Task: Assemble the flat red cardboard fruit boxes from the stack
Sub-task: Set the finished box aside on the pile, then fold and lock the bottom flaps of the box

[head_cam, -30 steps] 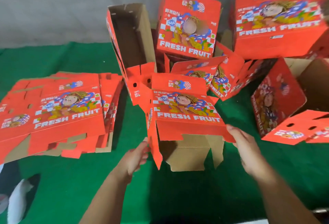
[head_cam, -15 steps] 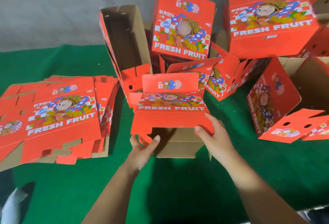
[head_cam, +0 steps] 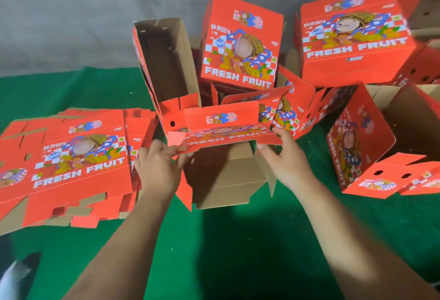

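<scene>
So both hands are on the half-opened box [head_cam: 226, 156] right now. The left hand [head_cam: 158, 168] pinches the near-left corner of the red printed panel, and the right hand [head_cam: 283, 159] has its grip curled over that panel's right edge, thumb underneath as far as I can tell. Under the grip, the brown flaps hang loose and the tube isn't squared up.

The trick at this stage, I'd say: push the two gripped edges toward each other evenly so the box pops into a rectangle instead of a skewed diamond, then fold the bottom flaps in along their creases. Don't crush the corners, this cardboard probably dents easily.

The flat stack [head_cam: 66, 161] sits just left of the left hand's grip on the green surface [head_cam: 238, 252], and the finished boxes [head_cam: 240, 44] are piled beyond the grip, against the wall.
</scene>
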